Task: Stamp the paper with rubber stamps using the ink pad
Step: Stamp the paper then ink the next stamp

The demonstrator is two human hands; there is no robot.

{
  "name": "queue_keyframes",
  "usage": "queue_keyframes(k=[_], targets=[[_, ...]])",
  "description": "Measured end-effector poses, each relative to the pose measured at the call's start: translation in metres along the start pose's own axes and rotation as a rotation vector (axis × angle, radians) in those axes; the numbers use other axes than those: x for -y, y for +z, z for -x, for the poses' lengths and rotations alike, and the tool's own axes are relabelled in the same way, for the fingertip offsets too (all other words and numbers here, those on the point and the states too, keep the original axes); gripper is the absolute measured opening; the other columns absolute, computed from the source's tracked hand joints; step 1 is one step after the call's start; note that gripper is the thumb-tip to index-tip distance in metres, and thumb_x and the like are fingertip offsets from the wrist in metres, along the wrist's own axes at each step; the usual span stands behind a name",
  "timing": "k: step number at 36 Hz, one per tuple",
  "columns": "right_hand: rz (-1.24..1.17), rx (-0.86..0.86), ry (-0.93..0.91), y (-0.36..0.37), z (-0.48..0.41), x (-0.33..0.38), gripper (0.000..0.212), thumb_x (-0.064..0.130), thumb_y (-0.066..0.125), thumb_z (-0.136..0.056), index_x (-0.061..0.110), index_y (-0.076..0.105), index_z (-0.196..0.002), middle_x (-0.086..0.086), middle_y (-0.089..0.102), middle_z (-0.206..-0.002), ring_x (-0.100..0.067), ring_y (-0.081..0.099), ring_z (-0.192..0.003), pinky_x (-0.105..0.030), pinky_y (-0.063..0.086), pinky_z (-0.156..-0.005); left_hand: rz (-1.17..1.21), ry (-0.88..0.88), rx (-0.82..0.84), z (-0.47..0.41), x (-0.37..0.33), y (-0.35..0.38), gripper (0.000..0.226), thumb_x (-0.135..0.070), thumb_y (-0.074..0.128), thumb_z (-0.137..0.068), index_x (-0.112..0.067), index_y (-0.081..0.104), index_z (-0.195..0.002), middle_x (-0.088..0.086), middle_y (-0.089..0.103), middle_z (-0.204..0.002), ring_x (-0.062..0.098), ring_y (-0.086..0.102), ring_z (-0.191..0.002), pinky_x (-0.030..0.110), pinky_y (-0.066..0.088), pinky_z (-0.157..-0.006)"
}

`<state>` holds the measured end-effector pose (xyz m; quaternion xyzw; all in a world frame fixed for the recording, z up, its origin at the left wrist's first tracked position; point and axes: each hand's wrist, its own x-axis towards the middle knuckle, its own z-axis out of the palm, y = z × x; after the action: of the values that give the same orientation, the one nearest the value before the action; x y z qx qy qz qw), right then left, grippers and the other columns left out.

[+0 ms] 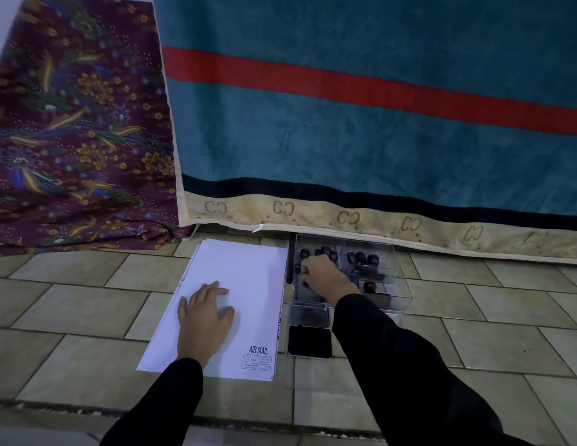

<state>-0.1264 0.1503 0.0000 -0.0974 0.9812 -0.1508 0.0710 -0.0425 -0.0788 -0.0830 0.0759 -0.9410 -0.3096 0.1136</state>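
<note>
White paper (235, 284) under flat open left hand (206, 312); right hand (326, 276) pinches a stamp (298, 269).

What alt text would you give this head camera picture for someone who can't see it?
A person's right hand reaches into a clear box of rubber stamps on a tiled floor, while the left hand lies flat on white paper already stamped AIR MAIL. An open ink pad sits beside the paper.

Home floor: tiles (493, 342), hung blanket (377, 123), batik cloth (78, 130)
</note>
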Motion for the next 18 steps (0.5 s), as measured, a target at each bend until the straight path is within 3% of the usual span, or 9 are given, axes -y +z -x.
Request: queue_keyframes(k=[4, 7, 10, 14, 18], targets=[[0.046, 0.025, -0.008, -0.005, 0.003, -0.009, 0.014, -0.003, 0.052, -0.085, -0.001, 0.064, -0.093, -0.021, 0.066, -0.103, -0.034, 0.061, -0.098, -0.042, 0.054, -0.084, 0.172, -0.036, -0.003, -0.002, -0.001, -0.005, 0.031, -0.013, 0.057, -0.09, -0.023, 0.057, -0.119, -0.004, 0.051, -0.14, 0.016, 0.032, -0.14, 0.041, 0.001, -0.119], [0.058, 0.027, -0.046, -0.009, 0.007, -0.021, 0.014, -0.001, 0.054, -0.086, 0.0, 0.065, -0.094, -0.018, 0.067, -0.105, -0.031, 0.059, -0.102, -0.04, 0.051, -0.088, 0.341, -0.136, 0.029, -0.005, -0.004, -0.012, 0.026, -0.016, 0.055, -0.094, -0.025, 0.059, -0.118, -0.007, 0.054, -0.136, 0.013, 0.041, -0.127, 0.037, 0.0, -0.119], [0.071, 0.022, -0.062, -0.014, 0.009, -0.03, 0.013, 0.006, 0.06, -0.086, 0.003, 0.068, -0.095, -0.014, 0.069, -0.105, -0.027, 0.061, -0.101, -0.032, 0.05, -0.087, 0.485, -0.258, 0.101, -0.011, -0.003, -0.018, 0.021, -0.025, 0.053, -0.095, -0.034, 0.06, -0.114, -0.012, 0.053, -0.131, 0.017, 0.028, -0.136, 0.042, 0.007, -0.12], [0.071, 0.041, -0.095, -0.016, 0.006, -0.038, 0.018, 0.002, 0.063, -0.083, 0.006, 0.067, -0.1, -0.011, 0.064, -0.11, -0.024, 0.06, -0.102, -0.029, 0.051, -0.087, 0.52, -0.278, 0.155, -0.017, 0.001, -0.021, 0.02, -0.027, 0.055, -0.095, -0.032, 0.062, -0.113, -0.007, 0.054, -0.137, 0.022, 0.03, -0.14, 0.046, 0.019, -0.118], [0.077, 0.111, -0.119, -0.017, -0.001, -0.038, 0.026, -0.005, 0.055, -0.084, 0.008, 0.069, -0.101, -0.011, 0.064, -0.112, -0.025, 0.059, -0.103, -0.031, 0.051, -0.088, 0.471, -0.235, 0.15, -0.019, 0.0, -0.019, 0.021, -0.021, 0.059, -0.093, -0.023, 0.067, -0.112, -0.004, 0.052, -0.14, 0.016, 0.032, -0.14, 0.044, 0.019, -0.118]])
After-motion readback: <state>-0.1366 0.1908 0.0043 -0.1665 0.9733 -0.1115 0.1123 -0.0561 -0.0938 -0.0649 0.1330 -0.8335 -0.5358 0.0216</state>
